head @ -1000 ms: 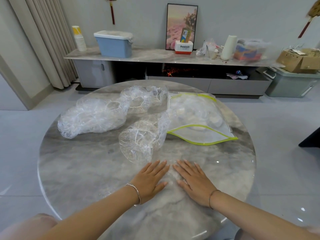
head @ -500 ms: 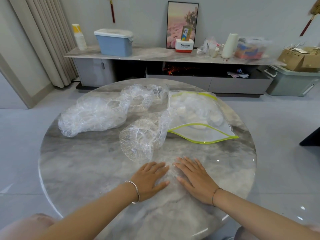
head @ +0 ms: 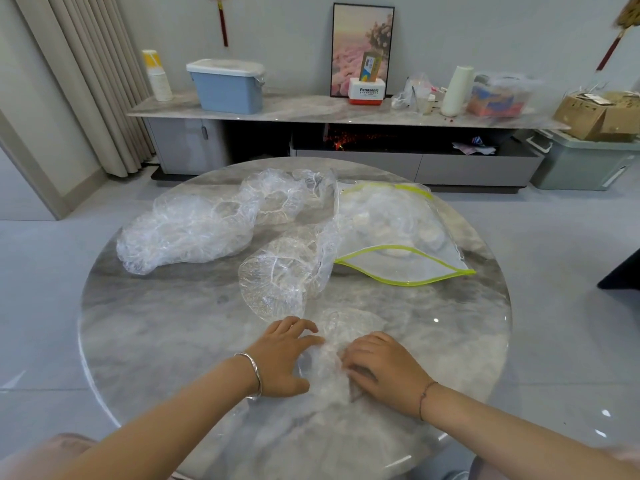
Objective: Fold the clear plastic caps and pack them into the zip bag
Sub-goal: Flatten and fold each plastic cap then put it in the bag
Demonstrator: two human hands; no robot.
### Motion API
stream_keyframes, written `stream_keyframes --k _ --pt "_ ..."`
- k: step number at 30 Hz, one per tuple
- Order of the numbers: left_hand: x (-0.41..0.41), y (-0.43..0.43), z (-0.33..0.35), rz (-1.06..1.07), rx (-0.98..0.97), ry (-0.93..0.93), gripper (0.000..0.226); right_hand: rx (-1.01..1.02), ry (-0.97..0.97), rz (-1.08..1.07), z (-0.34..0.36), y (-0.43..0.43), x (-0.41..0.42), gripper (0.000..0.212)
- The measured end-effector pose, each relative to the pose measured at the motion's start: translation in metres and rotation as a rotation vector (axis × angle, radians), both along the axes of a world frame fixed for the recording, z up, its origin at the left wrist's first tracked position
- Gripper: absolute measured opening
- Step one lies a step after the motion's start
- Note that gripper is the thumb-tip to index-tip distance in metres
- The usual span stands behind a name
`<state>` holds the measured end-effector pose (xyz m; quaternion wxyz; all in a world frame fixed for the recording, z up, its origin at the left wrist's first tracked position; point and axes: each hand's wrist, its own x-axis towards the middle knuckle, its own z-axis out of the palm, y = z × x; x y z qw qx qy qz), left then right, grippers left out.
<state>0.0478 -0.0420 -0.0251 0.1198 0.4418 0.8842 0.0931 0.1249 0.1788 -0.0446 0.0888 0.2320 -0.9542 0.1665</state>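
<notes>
Head: crumpled, bunched clear cap (head: 330,358)

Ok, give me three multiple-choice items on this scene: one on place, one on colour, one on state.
1. The zip bag lies where from the pile of caps? A left B right C underneath
2. The bag's trim is: A red B yellow-green C blue
3. The left hand and right hand: A zip the bag B rest idle C gather one cap
Answers: B, it lies right of the pile; B, the edge shows yellow-green; C, both hands bunch a cap between them.
</notes>
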Motion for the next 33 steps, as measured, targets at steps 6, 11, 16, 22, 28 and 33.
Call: stream_keyframes --k 6,11,16,22,28,33 --pt "-0.008 -0.002 -0.002 0.049 0.051 0.041 0.080 -0.955 -0.455 -0.490 0.012 0.000 -0.002 0.020" --pt "-0.009 0.011 -0.002 0.224 0.172 -0.023 0.078 -1.103 -0.505 -0.693 0.013 -0.002 -0.006 0.014" --pt "-0.011 0.015 -0.006 0.358 0.139 -0.079 0.037 -0.621 -0.018 -0.404 0.019 -0.001 0.002 0.025" --pt "-0.010 0.018 -0.006 0.335 0.239 0.210 0.034 -0.055 -0.200 -0.178 0.008 -0.004 -0.002 0.067" --pt "-0.005 0.020 -0.014 -0.061 0.213 0.398 0.051 0.126 -0.309 -0.259 0.001 0.000 -0.004 0.074" --pt "-0.003 0.016 -0.026 -0.035 0.100 0.316 0.052 0.087 -0.237 -0.255 0.003 0.002 -0.008 0.068"
